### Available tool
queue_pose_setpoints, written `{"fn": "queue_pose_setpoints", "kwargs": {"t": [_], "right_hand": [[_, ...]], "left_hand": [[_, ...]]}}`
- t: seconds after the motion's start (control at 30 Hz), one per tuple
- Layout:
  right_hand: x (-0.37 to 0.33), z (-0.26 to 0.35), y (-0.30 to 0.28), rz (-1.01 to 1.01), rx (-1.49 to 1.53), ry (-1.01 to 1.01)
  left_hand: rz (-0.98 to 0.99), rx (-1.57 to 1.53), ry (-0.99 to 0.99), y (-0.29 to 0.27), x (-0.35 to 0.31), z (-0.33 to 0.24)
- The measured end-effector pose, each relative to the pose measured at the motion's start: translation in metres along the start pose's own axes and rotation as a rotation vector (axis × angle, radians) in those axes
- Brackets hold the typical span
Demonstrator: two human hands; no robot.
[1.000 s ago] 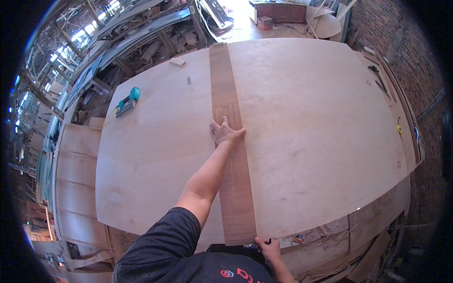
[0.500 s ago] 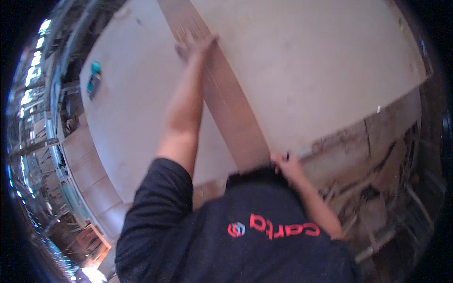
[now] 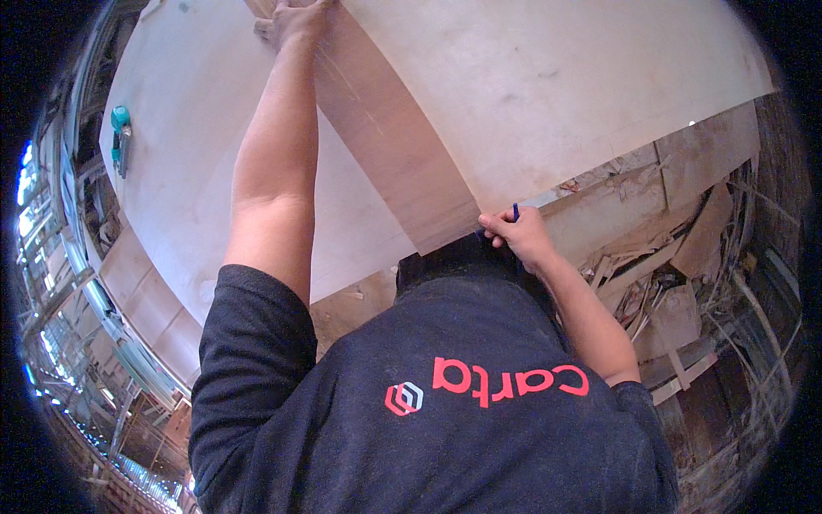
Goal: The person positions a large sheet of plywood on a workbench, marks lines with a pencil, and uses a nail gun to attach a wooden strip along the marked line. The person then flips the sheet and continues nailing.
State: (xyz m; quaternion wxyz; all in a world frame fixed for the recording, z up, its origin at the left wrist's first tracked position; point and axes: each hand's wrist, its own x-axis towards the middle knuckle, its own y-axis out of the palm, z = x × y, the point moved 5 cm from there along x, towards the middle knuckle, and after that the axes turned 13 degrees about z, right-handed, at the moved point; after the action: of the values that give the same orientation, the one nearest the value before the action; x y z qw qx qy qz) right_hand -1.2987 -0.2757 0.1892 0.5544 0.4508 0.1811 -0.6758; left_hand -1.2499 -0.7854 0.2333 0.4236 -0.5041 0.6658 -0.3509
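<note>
A long brown wooden strip point(image 3: 385, 141) lies slantwise across a large pale sheet point(image 3: 548, 86), its near end at my body. Far up the strip, my left hand point(image 3: 295, 21) spans its width, bent fingers at the left edge and thumb toward the right edge; the top of the picture cuts the hand off partly. My right hand point(image 3: 524, 236) is closed on a blue pen point(image 3: 516, 212) beside the strip's near right corner, where the sheet's near edge runs. The pen's tip is hidden by my fingers.
A teal-and-black hand tool point(image 3: 121, 137) rests near the sheet's left edge. Below the sheet on the right, wood scraps and offcuts point(image 3: 651, 291) are piled. More panels point(image 3: 141, 283) stand lower at the left. A small white bit point(image 3: 692, 123) lies at the sheet's right edge.
The strip and sheet sit higher in the picture, as the view has shifted. My left hand appears farther up and left, still on the strip. My right hand stays near the strip's corner with the pen.
</note>
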Motion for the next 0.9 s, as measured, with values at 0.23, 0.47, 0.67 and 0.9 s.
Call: {"fn": "queue_pose_setpoints", "kwargs": {"t": [0.23, 0.47, 0.67, 0.9], "right_hand": [[0.006, -0.007, -0.003, 0.042, 0.02, -0.023], [0.005, -0.003, -0.003, 0.05, 0.022, -0.026], [0.005, 0.001, -0.008, 0.059, -0.033, 0.016], [0.017, -0.029, -0.019, -0.035, -0.08, -0.099]], "left_hand": [[-0.029, 0.024, -0.02, 0.002, 0.005, 0.002], [0.0, 0.027, -0.021, 0.001, 0.004, -0.003], [0.012, -0.038, 0.039, 0.004, 0.005, 0.007], [0.052, -0.088, 0.026, 0.013, -0.008, -0.01]]}}
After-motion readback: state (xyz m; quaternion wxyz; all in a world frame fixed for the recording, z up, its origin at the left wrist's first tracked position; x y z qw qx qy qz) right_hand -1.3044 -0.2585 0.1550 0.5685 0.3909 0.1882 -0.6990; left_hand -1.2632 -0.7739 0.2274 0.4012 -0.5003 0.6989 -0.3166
